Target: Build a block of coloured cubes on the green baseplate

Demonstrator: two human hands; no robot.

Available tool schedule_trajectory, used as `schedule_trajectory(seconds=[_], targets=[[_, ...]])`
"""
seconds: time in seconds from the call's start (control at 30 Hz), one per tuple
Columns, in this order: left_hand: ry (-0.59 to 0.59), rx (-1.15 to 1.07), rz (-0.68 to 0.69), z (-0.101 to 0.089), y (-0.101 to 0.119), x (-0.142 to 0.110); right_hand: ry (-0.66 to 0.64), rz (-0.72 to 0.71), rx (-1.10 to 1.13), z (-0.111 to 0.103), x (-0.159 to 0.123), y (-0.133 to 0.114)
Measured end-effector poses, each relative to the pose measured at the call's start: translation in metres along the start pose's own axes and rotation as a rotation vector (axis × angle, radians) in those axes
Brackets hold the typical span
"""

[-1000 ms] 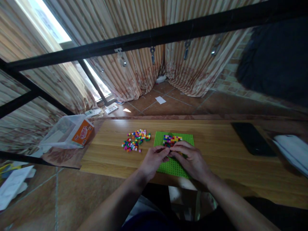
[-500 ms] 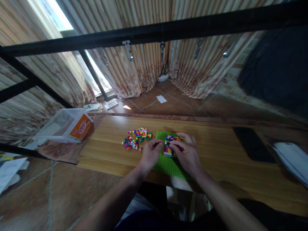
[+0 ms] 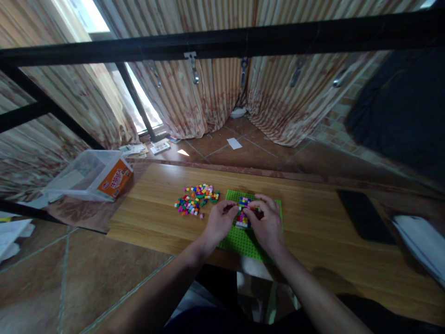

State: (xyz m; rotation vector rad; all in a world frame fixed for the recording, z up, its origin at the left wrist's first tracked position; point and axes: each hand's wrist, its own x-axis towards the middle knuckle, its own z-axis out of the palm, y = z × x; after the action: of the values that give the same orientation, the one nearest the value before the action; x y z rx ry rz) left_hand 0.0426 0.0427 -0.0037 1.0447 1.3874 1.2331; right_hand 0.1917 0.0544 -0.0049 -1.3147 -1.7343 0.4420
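1. Head view: green baseplate (image 3: pixel 239 242), 1 pc., flat on worktop (image 3: pixel 156 204), under both hands. Clock refs. centred on plate.
2. Brick block (image 3: pixel 241 220), multicol., on plate's 12 o'clock half, partly hidden by hands. Done: several close-packed rows, as far as visible; judged part-built.
3. Loose bricks (image 3: pixel 189 205), mixed cols., qty. unclear, 10 o'clock. Remaining: these off plate; bare studs at 6 o'clock.
4. L. hand (image 3: pixel 218 222), 9 o'clock: thumb & forefinger nearly together; held pc., if any, can't tell.
5. R. hand (image 3: pixel 268 225), 3 o'clock: fingers curled over block; clamped or not, can't tell.
6. Worktop: wood-grain; dark flat slab (image 3: pixel 365 216), 3 o'clock.
7. Room: clear bin (image 3: pixel 116 178), orange label, 9–10 o'clock; black bar (image 3: pixel 222 44) & striped curtains (image 3: pixel 208 97), 12 o'clock; tiled floor (image 3: pixel 100 273), 8 o'clock.
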Motion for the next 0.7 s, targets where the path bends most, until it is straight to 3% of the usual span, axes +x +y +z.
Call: schedule_trajectory(seconds=[0.3,0.47,0.6,0.7], targets=[[0.003,0.104,-0.022,0.005,-0.003,0.01,-0.012,-0.017,-0.008,0.001,-0.001,-0.001],[0.023,0.098,0.0,0.003,0.001,0.0,-0.04,-0.019,0.019,0.001,-0.001,0.001],[0.042,-0.082,-0.006,-0.001,0.034,-0.024,0.011,-0.011,0.129,-0.013,0.005,0.004],[-0.204,-0.231,-0.015,-0.005,0.077,-0.056,0.106,0.015,0.151,-0.026,0.011,0.008]])
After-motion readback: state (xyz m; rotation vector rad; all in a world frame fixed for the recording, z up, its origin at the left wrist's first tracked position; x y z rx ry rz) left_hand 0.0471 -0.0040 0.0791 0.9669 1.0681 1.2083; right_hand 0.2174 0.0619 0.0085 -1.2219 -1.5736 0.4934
